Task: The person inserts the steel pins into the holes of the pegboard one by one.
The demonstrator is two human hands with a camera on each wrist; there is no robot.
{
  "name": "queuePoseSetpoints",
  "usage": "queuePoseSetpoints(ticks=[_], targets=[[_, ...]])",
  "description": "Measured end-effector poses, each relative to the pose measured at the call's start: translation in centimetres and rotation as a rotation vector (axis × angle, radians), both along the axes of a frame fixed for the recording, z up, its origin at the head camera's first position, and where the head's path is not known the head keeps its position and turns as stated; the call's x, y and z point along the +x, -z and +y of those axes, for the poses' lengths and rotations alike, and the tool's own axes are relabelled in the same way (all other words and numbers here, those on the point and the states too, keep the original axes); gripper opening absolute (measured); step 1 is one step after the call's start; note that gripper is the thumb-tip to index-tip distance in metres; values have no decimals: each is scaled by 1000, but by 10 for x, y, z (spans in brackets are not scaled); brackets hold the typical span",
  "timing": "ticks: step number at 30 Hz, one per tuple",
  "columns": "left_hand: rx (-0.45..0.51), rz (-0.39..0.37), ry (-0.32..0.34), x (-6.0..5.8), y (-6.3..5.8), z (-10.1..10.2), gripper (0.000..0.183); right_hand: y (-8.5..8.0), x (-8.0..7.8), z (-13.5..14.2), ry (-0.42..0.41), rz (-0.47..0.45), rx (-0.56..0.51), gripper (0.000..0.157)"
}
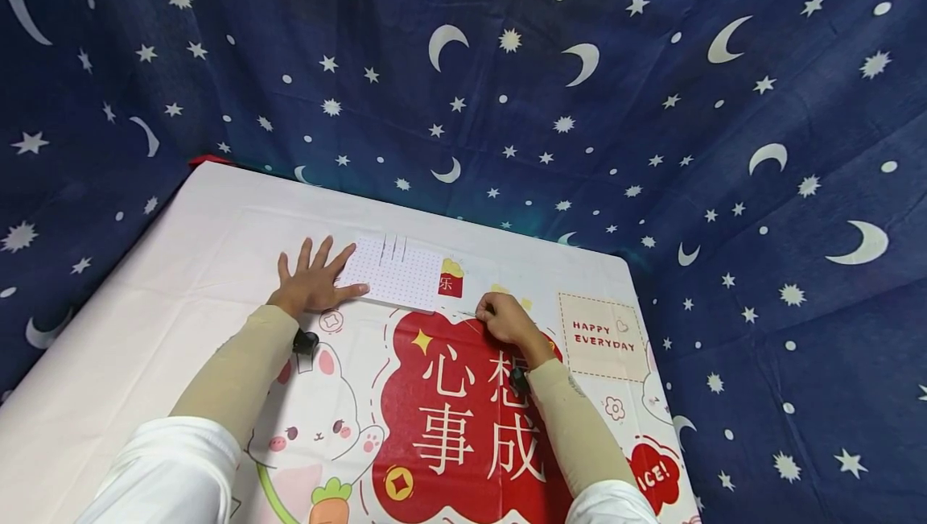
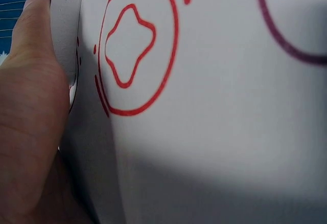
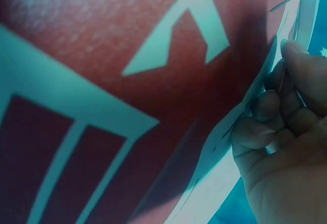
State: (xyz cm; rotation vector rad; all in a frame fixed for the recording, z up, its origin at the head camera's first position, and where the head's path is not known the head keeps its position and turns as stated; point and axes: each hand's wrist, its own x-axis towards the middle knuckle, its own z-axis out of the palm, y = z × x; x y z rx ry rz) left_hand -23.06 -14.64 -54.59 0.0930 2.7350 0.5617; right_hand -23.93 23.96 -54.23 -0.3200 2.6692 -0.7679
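My left hand point(image 1: 311, 281) lies with fingers spread at the left end of a white dotted notepad point(image 1: 405, 282). Its thumb stretches along the near edge of the pad, and the left wrist view shows the thumb point(image 2: 30, 45) against the pad's side. Three thin dark lines point(image 1: 393, 250) show near the pad's far edge; whether they are drawn or lie loose I cannot tell. Right of the pad, my right hand point(image 1: 505, 319) has its fingers curled and pinches a thin, needle-like thing point(image 3: 282, 81), mostly hidden by the fingers.
A printed cloth point(image 1: 282, 210) with a rabbit, red patches and lettering covers the table. Dark blue curtains point(image 1: 507, 105) with moons and stars hang behind and at both sides. A small dark wrist device point(image 1: 306, 341) sits under the left wrist.
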Motion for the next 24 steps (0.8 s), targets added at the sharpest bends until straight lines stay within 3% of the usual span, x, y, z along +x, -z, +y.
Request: queuePoseSetpoints(ticks=[9,15,21,24], targets=[[9,-4,-3,0,-1,-1,100,-4,-1,-2,30,-48,-14,7],[18,1,-4,1,-3,0,100,-2,-3,-2,38,-17,-48,9],[19,3,-6,-1,1,-1,100,1,-1,2,98,34,-247,1],[25,5,-6,-3,7,-2,103,2,0,2,125,40,-355,12]])
